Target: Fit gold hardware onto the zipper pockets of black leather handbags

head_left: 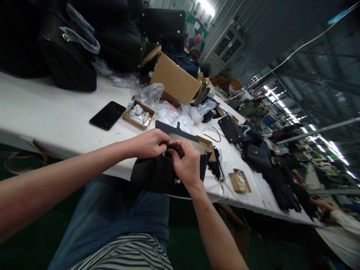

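Beneath the left grip (153, 143) and the right grip (187, 161), the bag (147, 176) is showing plain black outside, its lining (188, 138) paling to beige, while the counter (78, 112) is spreading white around them. Left of the left grip, the phone (108, 115) is gleaming black, and beyond both, the carton (176, 78) is showing tan-brown beside clear, whitish plastic wrap (153, 93). Below both, the jeans (104, 217) are showing faded blue and the shirt (126, 253) is carrying dark-and-white stripes.
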The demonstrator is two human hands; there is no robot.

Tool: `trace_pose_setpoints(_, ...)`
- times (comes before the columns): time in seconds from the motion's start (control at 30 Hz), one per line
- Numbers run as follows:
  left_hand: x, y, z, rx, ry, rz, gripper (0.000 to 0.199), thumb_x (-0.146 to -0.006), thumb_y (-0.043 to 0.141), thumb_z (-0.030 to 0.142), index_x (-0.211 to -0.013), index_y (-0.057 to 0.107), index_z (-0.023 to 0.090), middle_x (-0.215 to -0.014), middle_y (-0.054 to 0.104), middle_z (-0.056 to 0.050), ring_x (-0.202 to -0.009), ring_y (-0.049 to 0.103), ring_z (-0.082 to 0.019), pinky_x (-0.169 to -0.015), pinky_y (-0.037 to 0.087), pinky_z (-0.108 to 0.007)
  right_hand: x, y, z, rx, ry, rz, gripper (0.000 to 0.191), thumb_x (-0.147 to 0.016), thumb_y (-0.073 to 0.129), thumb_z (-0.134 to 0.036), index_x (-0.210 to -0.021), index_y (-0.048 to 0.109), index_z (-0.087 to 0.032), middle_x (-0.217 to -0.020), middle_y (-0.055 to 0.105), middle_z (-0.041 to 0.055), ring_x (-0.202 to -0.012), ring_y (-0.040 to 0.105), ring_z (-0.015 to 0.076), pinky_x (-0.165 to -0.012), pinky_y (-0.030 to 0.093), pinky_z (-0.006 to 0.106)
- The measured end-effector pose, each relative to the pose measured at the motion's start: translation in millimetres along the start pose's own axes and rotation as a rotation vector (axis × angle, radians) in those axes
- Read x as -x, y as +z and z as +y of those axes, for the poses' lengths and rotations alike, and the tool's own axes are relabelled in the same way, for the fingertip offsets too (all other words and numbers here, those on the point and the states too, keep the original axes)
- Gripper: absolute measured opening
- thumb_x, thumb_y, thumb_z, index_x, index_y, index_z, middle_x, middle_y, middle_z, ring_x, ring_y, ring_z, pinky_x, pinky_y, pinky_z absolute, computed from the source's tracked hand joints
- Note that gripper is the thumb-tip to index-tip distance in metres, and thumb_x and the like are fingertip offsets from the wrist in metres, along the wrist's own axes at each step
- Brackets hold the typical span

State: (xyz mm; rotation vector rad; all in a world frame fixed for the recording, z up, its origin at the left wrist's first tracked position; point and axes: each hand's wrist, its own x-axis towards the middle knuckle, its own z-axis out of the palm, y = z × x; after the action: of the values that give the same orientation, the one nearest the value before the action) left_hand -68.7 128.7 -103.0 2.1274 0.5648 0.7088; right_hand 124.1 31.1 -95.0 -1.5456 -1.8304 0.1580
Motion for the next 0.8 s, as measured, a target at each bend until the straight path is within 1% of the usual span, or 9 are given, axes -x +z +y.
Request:
trace_pose_setpoints(0.1, 2, 2.6, 4, -0.004, -0.017, 0.002, 0.020, -0.088, 0.056, 0.016, -0.080, 0.073, 0.014, -0.066, 0.061, 0.000, -0.066, 0.054, -0.015, -0.064, 0.035, -0.030, -1, -4, -1, 0.034, -0.002, -0.020, 0.014, -0.097, 0.077, -0.019, -0.109, 0.079, -0.027, -0.103, 0.080, 0.0042, -0.093, 0.074, 0.0245, -0.083, 0.058, 0.038)
trace_pose_setpoints(0.17, 4, 4.2, 8, -0.009, -0.050, -0.002, 0.021, -0.090, 0.055, 0.017, -0.081, 0.074, 0.014, -0.069, 0.064, -0.001, -0.067, 0.056, -0.016, -0.065, 0.036, -0.030, 0, -7, -3, 0.061, -0.018, -0.023, 0.015, -0.097, 0.078, -0.019, -0.109, 0.079, -0.027, -0.104, 0.080, 0.0039, -0.097, 0.075, 0.0253, -0.085, 0.058, 0.039)
trace_pose_setpoints(0.3, 15, 7.0, 19, 0.075, -0.127, 0.018, 0.027, -0.096, 0.055, 0.023, -0.106, 0.078, 0.015, -0.084, 0.073, -0.003, -0.075, 0.063, -0.018, -0.070, 0.042, -0.030, 2, -15, -10, 0.136, -0.057, -0.001, 0.017, -0.097, 0.081, -0.019, -0.113, 0.077, -0.025, -0.107, 0.081, 0.0057, -0.103, 0.074, 0.0277, -0.090, 0.057, 0.042)
trace_pose_setpoints(0.4, 29, 10.3, 30, 0.099, -0.157, 0.023, 0.028, -0.097, 0.058, 0.028, -0.118, 0.074, 0.016, -0.087, 0.073, -0.002, -0.077, 0.064, -0.019, -0.072, 0.044, -0.032, 1, -23, -13, 0.124, -0.095, -0.069, 0.016, -0.095, 0.082, -0.016, -0.109, 0.077, -0.024, -0.105, 0.082, 0.0059, -0.103, 0.072, 0.0288, -0.095, 0.056, 0.044)
trace_pose_setpoints(0.5, 44, 16.5, 43, 0.060, -0.172, 0.050, 0.035, -0.103, 0.062, 0.038, -0.130, 0.069, 0.017, -0.096, 0.074, -0.004, -0.084, 0.067, -0.022, -0.078, 0.047, -0.035, -2, -30, -14, 0.014, -0.051, -0.181, 0.018, -0.094, 0.081, -0.015, -0.110, 0.078, -0.023, -0.107, 0.082, 0.0051, -0.103, 0.074, 0.0266, -0.095, 0.056, 0.041)
trace_pose_setpoints(0.6, 58, 25.4, 50, 0.098, -0.161, 0.148, 0.055, -0.108, 0.062, 0.050, -0.155, 0.054, 0.022, -0.101, 0.072, -0.003, -0.090, 0.067, -0.023, -0.085, 0.050, -0.038, -3, -36, -13, -0.049, -0.034, -0.260, 0.017, -0.097, 0.079, -0.015, -0.112, 0.078, -0.021, -0.109, 0.082, 0.0052, -0.101, 0.076, 0.0238, -0.093, 0.057, 0.037)
trace_pose_setpoints(0.7, 72, 35.4, 48, 0.130, -0.131, 0.331, 0.063, -0.110, 0.062, 0.053, -0.163, 0.045, 0.024, -0.108, 0.068, -0.004, -0.099, 0.065, -0.023, -0.095, 0.052, -0.041, 0, -38, -11, -0.073, -0.100, -0.303, 0.009, -0.101, 0.077, -0.018, -0.110, 0.079, -0.021, -0.108, 0.079, 0.0058, -0.100, 0.075, 0.0226, -0.092, 0.056, 0.035)
trace_pose_setpoints(0.77, 83, 42.9, 42, 0.100, -0.124, 0.435, 0.068, -0.106, 0.069, 0.055, -0.162, 0.047, 0.024, -0.127, 0.065, -0.009, -0.117, 0.064, -0.027, -0.107, 0.051, -0.045, 3, -39, -10, -0.110, -0.150, -0.333, 0.008, -0.104, 0.074, -0.019, -0.110, 0.079, -0.021, -0.108, 0.078, 0.0058, -0.099, 0.075, 0.0215, -0.091, 0.056, 0.034)
trace_pose_setpoints(0.8, 89, 47.3, 39, 0.086, -0.124, 0.464, 0.072, -0.103, 0.073, 0.057, -0.162, 0.047, 0.024, -0.138, 0.062, -0.012, -0.129, 0.061, -0.029, -0.113, 0.049, -0.048, 4, -38, -10, -0.125, -0.171, -0.340, 0.009, -0.104, 0.073, -0.019, -0.110, 0.078, -0.021, -0.108, 0.078, 0.0058, -0.099, 0.075, 0.0213, -0.092, 0.057, 0.033)
